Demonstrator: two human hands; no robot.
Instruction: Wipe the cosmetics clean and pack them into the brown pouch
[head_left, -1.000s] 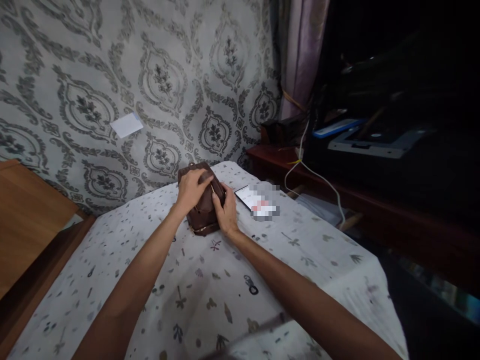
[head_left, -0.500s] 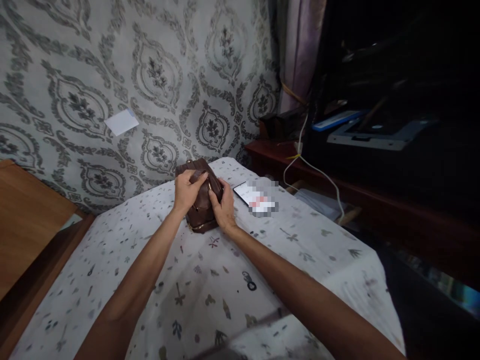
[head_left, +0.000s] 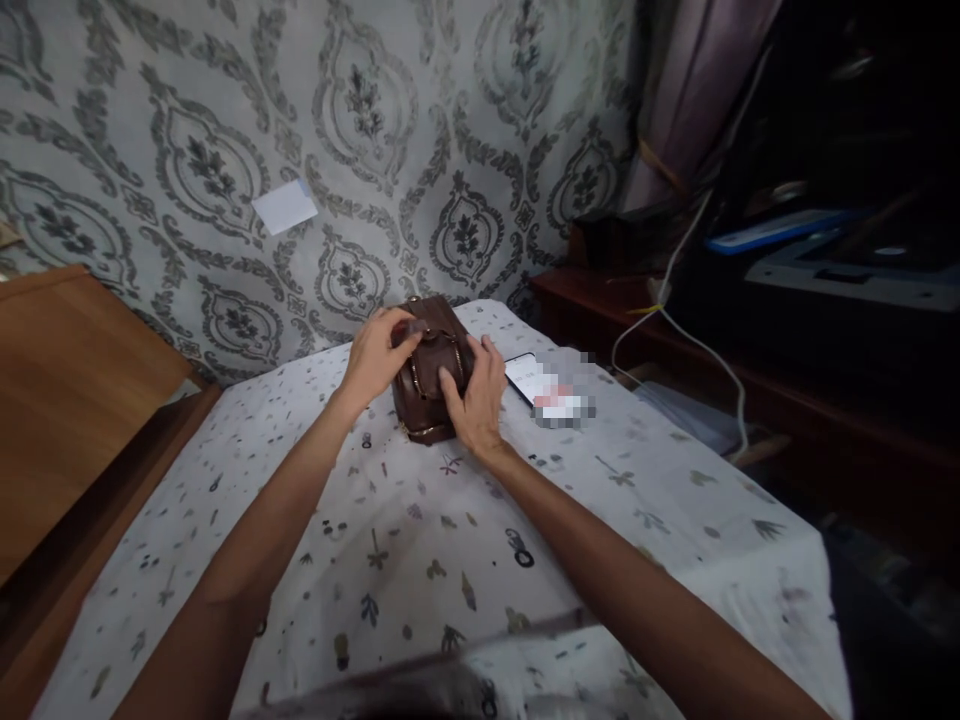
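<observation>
A small brown leather-like bag [head_left: 439, 385] with gold-toned zippers sits on the patterned cloth. My left hand [head_left: 379, 350] is at the bag's upper left, thumb and fingers closing on it near the top of the front pocket. A dark reddish patch shows between those fingers; I cannot make out what it is. Around the bag's right side is my right hand [head_left: 480, 395], its thumb pressed on the pocket front and its fingers over the far edge. A curved zipper edge runs round the pocket between the two hands.
A lit phone [head_left: 540, 385], partly blurred out, lies right of the bag. The cloth [head_left: 420, 560] covers the surface up to the patterned wall. A white cable [head_left: 679, 345] hangs by the dark red shelf [head_left: 562, 290] at right. A wooden panel [head_left: 90, 380] stands at left.
The view has shifted, so the bag and hands appear farther right and slightly higher. The right fingers have spread more over the bag's side, and more of the pocket's front now shows.
</observation>
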